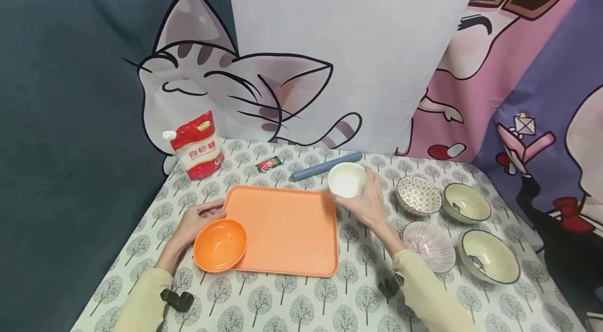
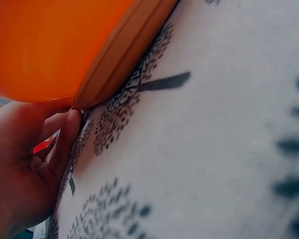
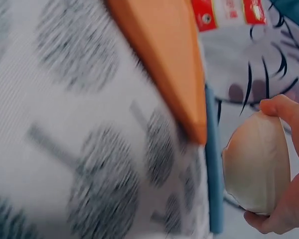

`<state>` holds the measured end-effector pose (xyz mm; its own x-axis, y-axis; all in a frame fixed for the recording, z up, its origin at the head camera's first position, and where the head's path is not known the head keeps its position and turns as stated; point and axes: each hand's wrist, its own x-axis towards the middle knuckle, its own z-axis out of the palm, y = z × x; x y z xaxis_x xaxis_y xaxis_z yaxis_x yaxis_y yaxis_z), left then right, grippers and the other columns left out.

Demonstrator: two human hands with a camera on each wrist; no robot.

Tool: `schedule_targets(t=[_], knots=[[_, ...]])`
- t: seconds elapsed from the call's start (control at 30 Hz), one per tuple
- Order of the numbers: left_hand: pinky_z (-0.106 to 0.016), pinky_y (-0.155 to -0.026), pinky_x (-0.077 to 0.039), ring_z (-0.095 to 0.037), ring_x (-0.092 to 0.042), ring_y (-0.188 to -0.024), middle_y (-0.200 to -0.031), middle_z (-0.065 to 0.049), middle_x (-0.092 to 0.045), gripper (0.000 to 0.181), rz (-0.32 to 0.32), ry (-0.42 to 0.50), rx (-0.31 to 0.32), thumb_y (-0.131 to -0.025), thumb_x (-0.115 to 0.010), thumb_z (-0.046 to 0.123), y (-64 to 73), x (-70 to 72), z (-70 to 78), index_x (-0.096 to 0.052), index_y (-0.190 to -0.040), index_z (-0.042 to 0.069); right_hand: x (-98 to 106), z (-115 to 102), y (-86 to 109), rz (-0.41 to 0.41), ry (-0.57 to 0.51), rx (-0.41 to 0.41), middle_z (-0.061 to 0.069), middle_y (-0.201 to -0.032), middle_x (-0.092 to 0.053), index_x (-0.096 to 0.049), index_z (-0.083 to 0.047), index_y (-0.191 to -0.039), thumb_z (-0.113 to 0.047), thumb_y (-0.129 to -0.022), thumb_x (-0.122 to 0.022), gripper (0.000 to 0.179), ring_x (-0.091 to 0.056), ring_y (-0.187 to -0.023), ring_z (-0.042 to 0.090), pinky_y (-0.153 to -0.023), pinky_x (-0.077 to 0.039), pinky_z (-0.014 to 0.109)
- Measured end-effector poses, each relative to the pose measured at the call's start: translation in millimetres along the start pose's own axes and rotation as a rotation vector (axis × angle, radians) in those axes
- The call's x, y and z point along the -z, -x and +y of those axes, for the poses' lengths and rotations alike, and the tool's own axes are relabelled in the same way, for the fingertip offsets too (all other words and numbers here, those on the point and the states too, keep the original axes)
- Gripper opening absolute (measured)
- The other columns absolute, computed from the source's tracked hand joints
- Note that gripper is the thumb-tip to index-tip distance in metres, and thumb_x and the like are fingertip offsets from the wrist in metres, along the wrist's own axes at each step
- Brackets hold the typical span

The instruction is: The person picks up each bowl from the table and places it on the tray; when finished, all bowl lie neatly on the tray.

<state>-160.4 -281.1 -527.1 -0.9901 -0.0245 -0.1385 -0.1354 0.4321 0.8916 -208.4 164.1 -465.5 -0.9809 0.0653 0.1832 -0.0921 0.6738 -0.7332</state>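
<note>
My left hand (image 1: 201, 221) pinches the left rim of a flat orange tray (image 1: 294, 230); the left wrist view shows thumb and fingertips meeting at its ribbed edge (image 2: 127, 52). A brighter orange bowl (image 1: 220, 245) overlaps the tray's front left corner, right beside that hand, and hides part of it. Above the tablecloth, near the tray's back right corner, my right hand (image 1: 366, 200) holds a small white bowl (image 1: 347, 180). In the right wrist view, thumb and fingers span the bowl's sides (image 3: 256, 162), and the bowl is tilted.
A red-and-white sugar pouch (image 1: 197, 147) stands at the back left. Behind the tray lie a small green-and-red packet (image 1: 268, 164) and a blue-grey rod (image 1: 325, 166). On the right sit a patterned bowl (image 1: 418, 195), a pink striped bowl (image 1: 430, 247) and two greenish bowls (image 1: 490, 256).
</note>
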Motion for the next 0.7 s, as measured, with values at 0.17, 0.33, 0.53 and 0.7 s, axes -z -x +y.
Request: schedule_targets(t=[0.17,0.33,0.53,0.7], knots=[[-0.025,-0.07,-0.055,-0.012,-0.065,-0.08,-0.098,-0.01,-0.071,0.051,0.003,0.015,-0.01,-0.094,-0.074,0.03,1.0,-0.1,-0.3,-0.063,-0.137,0.004,-15.0,-28.1,1.4,-0.044,-0.01,0.107,0.023,-0.143,-0.041,-0.029,-0.001,-0.155,-0.047,-0.061,-0.089,0.121,-0.05,-0.125,0.041,-0.099,-0.048,0.064],[-0.024,-0.069,-0.054,-0.01,-0.065,-0.077,-0.099,-0.014,-0.071,0.05,0.01,0.039,-0.04,-0.093,-0.075,0.025,2.4,-1.3,-0.5,-0.063,-0.136,0.001,-34.0,-47.6,5.2,-0.117,-0.013,0.204,0.023,-0.147,-0.041,-0.03,-0.004,-0.156,-0.051,-0.059,-0.09,0.123,-0.05,-0.128,0.041,-0.097,-0.048,0.066],[-0.024,-0.07,-0.055,-0.01,-0.065,-0.079,-0.098,-0.011,-0.072,0.051,0.007,0.014,-0.036,-0.093,-0.075,0.029,0.6,-4.3,0.1,-0.064,-0.136,0.004,-56.8,-69.6,9.5,-0.206,-0.022,0.235,0.018,-0.148,-0.042,-0.032,-0.01,-0.157,-0.055,-0.058,-0.09,0.123,-0.052,-0.128,0.039,-0.096,-0.05,0.063],[-0.025,-0.07,-0.055,-0.011,-0.065,-0.079,-0.098,-0.01,-0.071,0.051,0.007,0.007,-0.022,-0.094,-0.074,0.029,0.3,-1.0,0.6,-0.063,-0.137,0.003,-82.7,-94.5,9.4,-0.276,-0.021,0.254,0.016,-0.152,-0.039,-0.032,-0.014,-0.158,-0.06,-0.058,-0.088,0.123,-0.05,-0.13,0.035,-0.098,-0.049,0.062]])
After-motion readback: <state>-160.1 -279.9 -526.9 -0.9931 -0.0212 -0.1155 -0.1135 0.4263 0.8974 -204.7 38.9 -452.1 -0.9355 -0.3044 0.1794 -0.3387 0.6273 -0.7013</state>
